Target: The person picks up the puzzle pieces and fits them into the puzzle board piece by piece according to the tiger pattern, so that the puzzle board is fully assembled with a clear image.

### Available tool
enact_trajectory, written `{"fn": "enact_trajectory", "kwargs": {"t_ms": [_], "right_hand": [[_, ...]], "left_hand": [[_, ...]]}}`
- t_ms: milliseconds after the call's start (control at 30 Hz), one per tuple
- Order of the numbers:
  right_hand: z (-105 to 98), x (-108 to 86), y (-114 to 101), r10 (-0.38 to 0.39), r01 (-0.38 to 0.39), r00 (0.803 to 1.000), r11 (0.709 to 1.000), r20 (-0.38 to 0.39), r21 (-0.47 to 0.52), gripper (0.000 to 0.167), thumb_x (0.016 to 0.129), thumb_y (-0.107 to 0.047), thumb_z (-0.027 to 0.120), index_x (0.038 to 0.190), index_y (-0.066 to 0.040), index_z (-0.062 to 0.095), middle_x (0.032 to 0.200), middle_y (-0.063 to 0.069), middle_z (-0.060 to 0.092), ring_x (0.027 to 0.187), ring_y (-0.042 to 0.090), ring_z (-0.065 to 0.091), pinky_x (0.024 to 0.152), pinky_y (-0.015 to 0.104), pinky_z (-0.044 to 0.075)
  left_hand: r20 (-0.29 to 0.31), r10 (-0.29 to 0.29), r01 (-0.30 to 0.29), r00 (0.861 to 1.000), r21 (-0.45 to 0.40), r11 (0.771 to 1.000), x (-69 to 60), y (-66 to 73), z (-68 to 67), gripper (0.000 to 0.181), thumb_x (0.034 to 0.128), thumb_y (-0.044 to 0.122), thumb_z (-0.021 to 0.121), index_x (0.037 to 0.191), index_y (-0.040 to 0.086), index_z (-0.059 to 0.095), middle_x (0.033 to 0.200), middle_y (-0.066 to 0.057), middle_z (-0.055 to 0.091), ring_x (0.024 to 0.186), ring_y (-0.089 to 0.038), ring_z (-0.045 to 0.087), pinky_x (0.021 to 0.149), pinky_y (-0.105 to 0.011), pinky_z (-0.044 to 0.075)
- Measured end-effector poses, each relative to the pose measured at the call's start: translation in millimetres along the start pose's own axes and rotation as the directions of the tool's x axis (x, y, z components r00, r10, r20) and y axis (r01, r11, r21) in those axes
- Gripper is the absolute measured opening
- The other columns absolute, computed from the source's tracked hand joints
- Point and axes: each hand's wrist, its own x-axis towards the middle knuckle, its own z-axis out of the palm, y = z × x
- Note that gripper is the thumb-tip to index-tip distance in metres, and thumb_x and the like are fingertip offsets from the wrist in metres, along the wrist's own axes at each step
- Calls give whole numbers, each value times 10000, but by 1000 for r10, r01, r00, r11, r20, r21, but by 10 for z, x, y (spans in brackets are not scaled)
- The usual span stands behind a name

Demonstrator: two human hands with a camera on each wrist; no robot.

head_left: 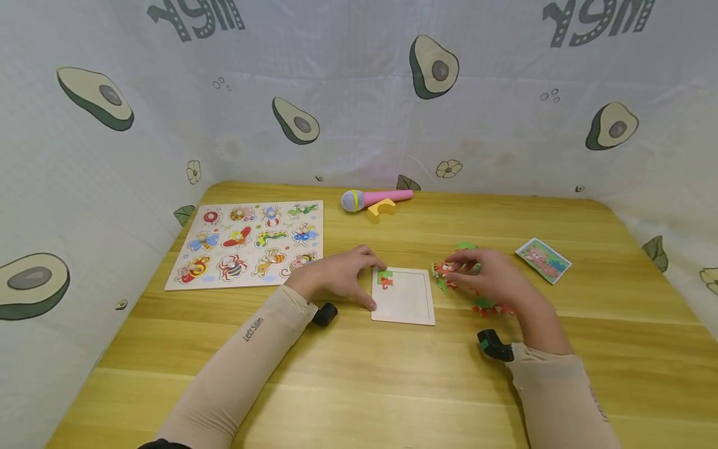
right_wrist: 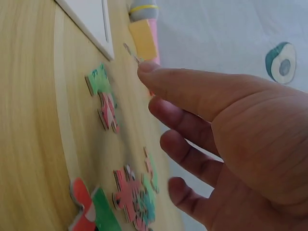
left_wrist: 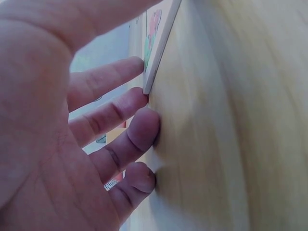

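Observation:
My left hand (head_left: 342, 274) is at the left side of a white square puzzle board (head_left: 405, 302); its thumb and fingertips touch the board's edge near the upper left corner and lower down. One red-and-green puzzle piece (head_left: 385, 279) lies in the board's upper left corner. Right of the board, my right hand (head_left: 488, 274) pinches a puzzle piece (head_left: 442, 268) between thumb and index finger; in the right wrist view the thumb hides most of it. Loose puzzle pieces (right_wrist: 132, 192) lie on the table below that hand, partly hidden by it in the head view.
An insect peg puzzle (head_left: 247, 243) lies at the back left of the wooden table. Behind the board are a pink toy microphone (head_left: 378, 199) and a yellow arched block (head_left: 382, 211). A small picture card (head_left: 543, 260) lies at the right.

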Motion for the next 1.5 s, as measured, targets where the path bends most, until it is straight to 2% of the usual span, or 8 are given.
{"fn": "enact_trajectory", "kwargs": {"t_ms": [200,333,533,633,867,967,1267,1500], "right_hand": [[73,43,-112,-62,60,997,998,48,34,307,914,-252,773,1149,-58,737,930,-30,657,838,175,599,698,330,508],[142,84,-202,-49,43,994,997,93,66,308,900,-280,787,1144,-95,752,916,-37,658,813,181,574,687,321,502],[245,128,-302,-48,27,987,991,154,131,311,899,-276,789,1143,-87,749,898,-27,654,817,196,554,663,310,471],[275,127,-334,-39,14,987,988,158,155,295,895,-270,793,1133,-98,756,882,-27,653,817,197,559,667,304,471],[327,130,-392,-114,84,980,979,161,187,262,880,-250,807,1103,-116,773,912,-53,700,763,197,575,602,279,459],[357,141,-435,-120,87,978,977,169,192,250,880,-230,806,1101,-116,773,903,-60,701,739,194,566,583,270,447],[520,196,-498,-143,112,976,975,162,190,250,879,-207,808,1097,-94,765,841,-61,654,756,158,583,647,274,487],[584,207,-540,-139,112,978,978,153,173,245,892,-177,790,1115,-81,754,857,-63,646,772,155,573,666,278,487]], "left_hand": [[5,4,-4,1000,3,1000,1,-2,-3,767,781,443,870,1429,189,548,1339,36,430,1188,-128,463,1045,-289,376],[4,7,-7,1000,13,1000,9,-7,-1,764,783,451,865,1425,187,545,1344,37,427,1199,-129,454,1054,-290,369],[10,-1,1,1000,8,1000,18,-6,-3,756,780,466,863,1415,203,550,1347,42,430,1210,-127,453,1060,-299,367],[11,7,-7,1000,1,1000,23,-6,-2,720,781,461,864,1394,230,568,1325,48,437,1190,-130,463,1047,-302,376],[9,5,-5,1000,-1,1000,20,-8,3,656,784,450,865,1350,249,601,1303,64,438,1149,-123,483,1019,-291,389],[7,-4,4,1000,-4,1000,13,-9,4,659,782,451,867,1349,244,603,1301,69,436,1145,-121,484,1017,-291,390],[2,6,-6,1000,-13,1000,13,-20,2,665,774,448,873,1343,240,599,1290,67,437,1143,-122,479,1014,-287,389],[3,12,-12,1000,-12,1000,19,-22,-2,677,769,458,874,1344,231,599,1297,55,438,1154,-132,479,1023,-297,389]]}}
